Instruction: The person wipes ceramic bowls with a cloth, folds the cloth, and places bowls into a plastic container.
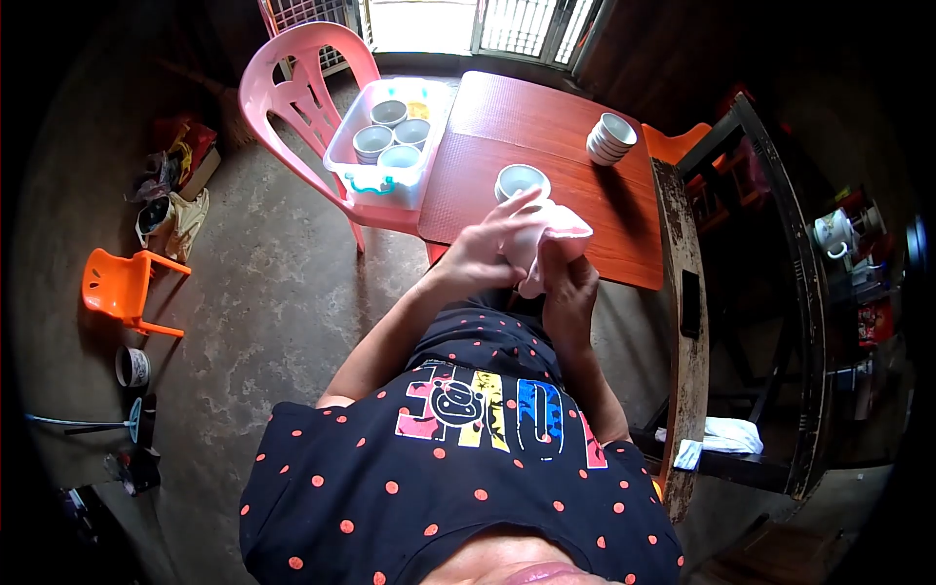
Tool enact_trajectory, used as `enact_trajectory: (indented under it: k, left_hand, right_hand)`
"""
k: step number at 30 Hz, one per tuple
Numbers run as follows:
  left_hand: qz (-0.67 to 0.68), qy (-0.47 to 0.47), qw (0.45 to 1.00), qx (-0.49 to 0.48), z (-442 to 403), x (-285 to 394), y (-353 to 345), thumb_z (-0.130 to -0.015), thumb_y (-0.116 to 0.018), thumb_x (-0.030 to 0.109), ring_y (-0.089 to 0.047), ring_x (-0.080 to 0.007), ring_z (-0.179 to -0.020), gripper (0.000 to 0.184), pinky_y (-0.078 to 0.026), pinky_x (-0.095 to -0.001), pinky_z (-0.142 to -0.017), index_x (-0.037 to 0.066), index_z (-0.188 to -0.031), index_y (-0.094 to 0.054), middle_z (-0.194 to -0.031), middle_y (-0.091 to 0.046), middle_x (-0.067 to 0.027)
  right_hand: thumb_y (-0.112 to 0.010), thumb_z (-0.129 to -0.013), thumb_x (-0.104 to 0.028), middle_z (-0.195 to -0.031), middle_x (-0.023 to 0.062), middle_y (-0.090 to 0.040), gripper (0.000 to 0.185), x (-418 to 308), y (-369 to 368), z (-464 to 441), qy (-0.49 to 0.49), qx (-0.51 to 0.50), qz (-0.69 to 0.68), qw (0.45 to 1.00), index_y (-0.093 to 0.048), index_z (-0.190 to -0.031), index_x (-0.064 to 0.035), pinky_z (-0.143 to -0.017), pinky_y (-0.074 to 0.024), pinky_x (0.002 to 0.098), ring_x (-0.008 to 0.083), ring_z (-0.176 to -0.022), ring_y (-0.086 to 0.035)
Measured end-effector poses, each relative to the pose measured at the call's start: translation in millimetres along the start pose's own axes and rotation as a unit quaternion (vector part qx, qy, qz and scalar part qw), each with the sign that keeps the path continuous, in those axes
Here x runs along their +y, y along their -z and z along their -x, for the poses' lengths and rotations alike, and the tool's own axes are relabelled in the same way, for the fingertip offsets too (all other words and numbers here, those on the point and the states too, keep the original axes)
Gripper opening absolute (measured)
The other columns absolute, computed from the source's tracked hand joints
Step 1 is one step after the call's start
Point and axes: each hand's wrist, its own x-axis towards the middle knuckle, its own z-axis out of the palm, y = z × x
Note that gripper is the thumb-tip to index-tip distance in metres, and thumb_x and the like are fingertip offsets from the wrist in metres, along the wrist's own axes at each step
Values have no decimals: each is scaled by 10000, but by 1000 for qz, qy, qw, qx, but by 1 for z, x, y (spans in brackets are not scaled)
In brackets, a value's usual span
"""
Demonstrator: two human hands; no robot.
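My left hand [484, 246] is raised over the near edge of the table, its fingers spread and slightly blurred against a pale pink cloth [565, 229]. Bunched folds of that cloth are gripped by my right hand [571, 294], close beside the left. Whether a bowl is inside the cloth, I cannot tell. Just beyond my fingers, a pale bowl [521, 179] stands upright on the reddish-brown table [546, 117], seemingly with another under it. Farther right on the tabletop is a stack of several similar bowls [612, 138].
A clear plastic bin [405, 191] with several bowls sits on a pink chair [255, 93] left of the table. A worn wooden bench [686, 390] stands at right, with a dark phone-like object [690, 302] on it. An orange small chair [115, 286] is on the left floor.
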Motion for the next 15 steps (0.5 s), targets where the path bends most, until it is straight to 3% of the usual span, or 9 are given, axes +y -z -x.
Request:
enact_trajectory:
  k: [2,3,4,6,7,9,10,11,15]
  left_hand:
    - [364,124,915,121,-3,3,-9,-872,-543,148,-368,-295,-1330,588,-390,-358,-1034,10,-1411,-351,-1491,-298,-138]
    - [386,158,885,210,-5,1,-14,-918,-515,230,-455,-295,-1257,569,-404,-347,-1022,-8,-1403,-338,-1433,-375,-171]
    - [377,226,877,192,-4,1,-20,-923,-482,460,-477,-325,-1237,698,-388,-434,-1052,-26,-1399,-325,-1370,-429,-239]
    - [511,252,819,72,7,-24,-3,-921,-480,485,-553,-353,-1141,696,-453,-439,-990,-62,-1341,-388,-1269,-509,-269]
    - [502,271,817,78,6,-13,-3,-922,-484,477,-591,-372,-1073,661,-489,-448,-946,-78,-1279,-443,-1176,-573,-256]
    - [310,240,915,98,7,-12,9,-915,-497,458,-609,-362,-1042,616,-509,-432,-916,-68,-1235,-475,-1140,-593,-247]
    - [326,252,900,139,6,-8,9,-907,-512,448,-627,-344,-997,603,-520,-409,-889,-72,-1212,-495,-1092,-611,-236]
    - [342,261,884,181,5,-4,9,-900,-526,438,-644,-326,-952,589,-532,-386,-862,-76,-1189,-514,-1044,-630,-225]
    - [511,331,784,120,4,-11,0,-909,-470,469,-610,-393,-1034,629,-499,-460,-919,-89,-1194,-517,-1135,-591,-281]
  right_hand:
    - [-589,-934,-170,-662,20,-590,196,-6,-2,2,38,3,95,995,-620,-951,23,-507,-440,231,56,-594,-553]
    - [-578,-947,-180,-714,21,-603,196,-12,-8,9,24,-27,116,993,-622,-933,10,-581,-465,236,63,-652,-568]
    - [-602,-911,-117,-752,83,-629,133,7,-4,9,138,-88,188,968,-625,-958,6,-627,-509,301,160,-683,-634]
    - [-620,-856,-53,-823,170,-639,116,18,-9,13,321,-173,317,876,-626,-960,-1,-678,-529,390,298,-761,-667]
    - [-632,-818,-38,-887,219,-630,165,18,-11,15,353,-192,322,857,-625,-977,7,-754,-520,461,378,-841,-651]
    - [-643,-815,-58,-928,209,-646,244,13,-10,5,390,-203,405,802,-608,-1041,26,-851,-506,440,352,-902,-654]
    - [-644,-811,-56,-967,214,-652,291,4,-12,3,407,-195,453,769,-595,-1085,29,-887,-502,417,343,-943,-654]
    - [-641,-817,-77,-998,241,-636,312,12,-11,3,389,-199,443,783,-583,-1101,36,-910,-481,439,371,-979,-633]
    - [-613,-856,-126,-951,235,-603,259,11,-18,8,323,-258,300,860,-573,-1057,33,-834,-479,463,395,-886,-610]
